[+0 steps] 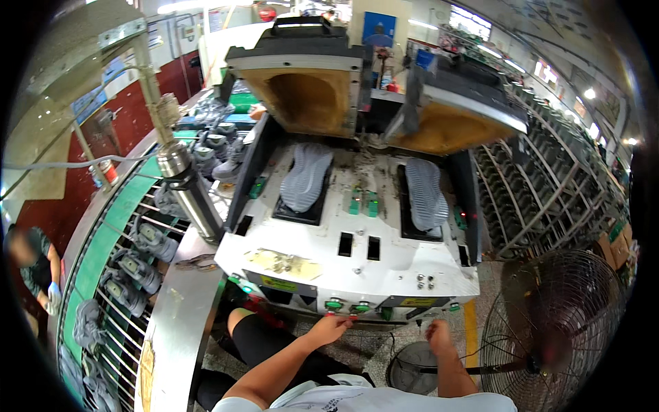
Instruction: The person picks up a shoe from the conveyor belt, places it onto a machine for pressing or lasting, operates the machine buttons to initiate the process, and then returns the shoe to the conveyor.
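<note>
My left hand (329,329) reaches the front edge of a white two-station press (322,240), its fingers stretched out against a red button (353,317) below the green knobs (334,304). My right hand (438,336) is held just off the press's front right, fingers curled in, with nothing visible in them. On the press lie two grey ribbed shoe soles, the left sole (306,177) and the right sole (426,194), each on a dark plate. Above them, the left lid (302,96) and the right lid (453,117) are raised, showing hollowed tan undersides.
At left, a roller conveyor (96,264) carries several grey shoes (123,292) beside a metal table (180,309). A metal cylinder (195,199) stands near the press. A caged fan (549,329) and a shoe rack (549,172) are at right. Another person (34,261) works far left.
</note>
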Available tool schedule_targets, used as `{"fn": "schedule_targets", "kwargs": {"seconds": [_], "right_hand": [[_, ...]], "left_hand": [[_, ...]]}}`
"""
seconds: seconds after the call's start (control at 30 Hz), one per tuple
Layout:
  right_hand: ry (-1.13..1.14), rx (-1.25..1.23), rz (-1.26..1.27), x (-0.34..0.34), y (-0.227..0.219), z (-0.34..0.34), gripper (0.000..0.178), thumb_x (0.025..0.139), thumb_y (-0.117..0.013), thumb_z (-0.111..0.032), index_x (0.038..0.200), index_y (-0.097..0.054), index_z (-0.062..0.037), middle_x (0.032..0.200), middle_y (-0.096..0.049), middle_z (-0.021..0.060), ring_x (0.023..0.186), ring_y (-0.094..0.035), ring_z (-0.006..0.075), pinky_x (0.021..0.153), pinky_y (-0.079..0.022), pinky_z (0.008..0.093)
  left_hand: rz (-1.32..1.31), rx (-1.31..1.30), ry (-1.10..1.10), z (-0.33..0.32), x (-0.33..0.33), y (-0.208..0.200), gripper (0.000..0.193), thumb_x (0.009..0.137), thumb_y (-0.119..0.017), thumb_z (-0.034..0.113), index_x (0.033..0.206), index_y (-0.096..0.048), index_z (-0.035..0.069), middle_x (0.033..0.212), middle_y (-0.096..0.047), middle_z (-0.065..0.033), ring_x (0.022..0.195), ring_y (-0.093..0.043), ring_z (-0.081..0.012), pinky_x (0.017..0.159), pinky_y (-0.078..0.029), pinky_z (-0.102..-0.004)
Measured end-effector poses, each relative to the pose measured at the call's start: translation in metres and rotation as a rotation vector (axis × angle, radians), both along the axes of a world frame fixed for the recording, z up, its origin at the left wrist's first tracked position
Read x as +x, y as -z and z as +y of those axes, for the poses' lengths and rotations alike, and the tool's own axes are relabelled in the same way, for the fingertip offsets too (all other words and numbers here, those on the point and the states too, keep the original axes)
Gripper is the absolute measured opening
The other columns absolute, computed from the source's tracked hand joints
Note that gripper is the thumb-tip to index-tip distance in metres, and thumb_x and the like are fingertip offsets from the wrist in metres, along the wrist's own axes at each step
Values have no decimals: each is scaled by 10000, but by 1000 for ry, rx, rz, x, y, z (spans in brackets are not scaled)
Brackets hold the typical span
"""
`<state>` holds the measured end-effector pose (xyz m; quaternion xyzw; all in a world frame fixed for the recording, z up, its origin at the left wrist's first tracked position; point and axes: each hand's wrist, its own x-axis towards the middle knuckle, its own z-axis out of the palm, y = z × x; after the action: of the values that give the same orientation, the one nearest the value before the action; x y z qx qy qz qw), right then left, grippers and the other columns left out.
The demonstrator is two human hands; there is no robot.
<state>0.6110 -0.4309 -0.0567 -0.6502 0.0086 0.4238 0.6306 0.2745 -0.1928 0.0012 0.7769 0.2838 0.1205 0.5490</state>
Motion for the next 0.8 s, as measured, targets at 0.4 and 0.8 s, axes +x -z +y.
{"fn": "schedule_targets", "kwargs": {"seconds": [0.4, 0.8], "right_hand": [[-403, 562, -1567, -265, -211, 398, 473, 696, -701, -155, 1128, -548, -34, 1033, -588, 179, 956, -572, 361, 838, -463, 442], [-308, -550, -1138, -255, -286, 542, 1003, 720, -688, -560, 1488, -187, -152, 1376, -402, 284, 1243, -454, 410, 1009, -398, 499]], "left_hand": [[222, 335, -1740, -103, -422, 51, 180, 866, -564, 120, 811, -661, -21, 680, -648, -121, 614, -604, -186, 595, -481, -327], [439, 550, -1993, -153, -464, 67, 95, 725, -605, 81, 657, -615, 16, 621, -594, -148, 566, -577, -300, 556, -464, -375]]}}
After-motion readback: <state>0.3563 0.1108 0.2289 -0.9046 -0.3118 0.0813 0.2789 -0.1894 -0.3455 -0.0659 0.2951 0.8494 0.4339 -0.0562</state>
